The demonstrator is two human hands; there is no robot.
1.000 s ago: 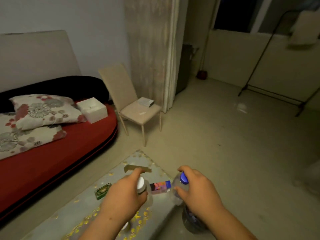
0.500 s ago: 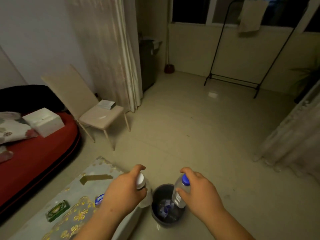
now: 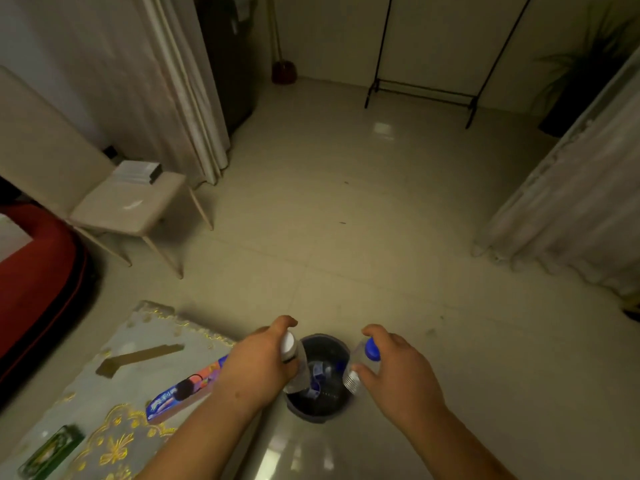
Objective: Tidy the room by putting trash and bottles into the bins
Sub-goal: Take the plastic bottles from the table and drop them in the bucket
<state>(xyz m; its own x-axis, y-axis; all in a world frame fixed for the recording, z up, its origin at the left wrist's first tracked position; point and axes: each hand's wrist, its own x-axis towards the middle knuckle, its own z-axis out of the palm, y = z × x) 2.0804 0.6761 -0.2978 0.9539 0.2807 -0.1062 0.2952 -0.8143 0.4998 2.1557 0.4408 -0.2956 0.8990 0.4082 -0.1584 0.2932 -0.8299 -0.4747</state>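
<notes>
A dark round bin [image 3: 298, 408] stands on the floor just beyond the low table's edge, with a clear bottle lying inside it. My left hand [image 3: 258, 363] grips a clear bottle with a white cap [image 3: 288, 344] over the bin's left rim. My right hand [image 3: 398, 370] grips a clear bottle with a blue cap [image 3: 371, 350] over the right rim. Both bottles are upright, held near their necks, and their lower parts hang at the bin's mouth.
The low table [image 3: 104, 393] at lower left carries a colourful carton [image 3: 187, 388], a brown paper strip [image 3: 138, 356] and a green box [image 3: 48, 452]. A beige chair [image 3: 128, 206] and red bed [image 3: 31, 285] stand left. Curtains [image 3: 571, 209] hang right, a clothes rack [image 3: 426, 91] far back.
The view has swung right and downward, so the bin now sits between my hands. Both hands keep their bottles and have come lower over the bin's rim.
</notes>
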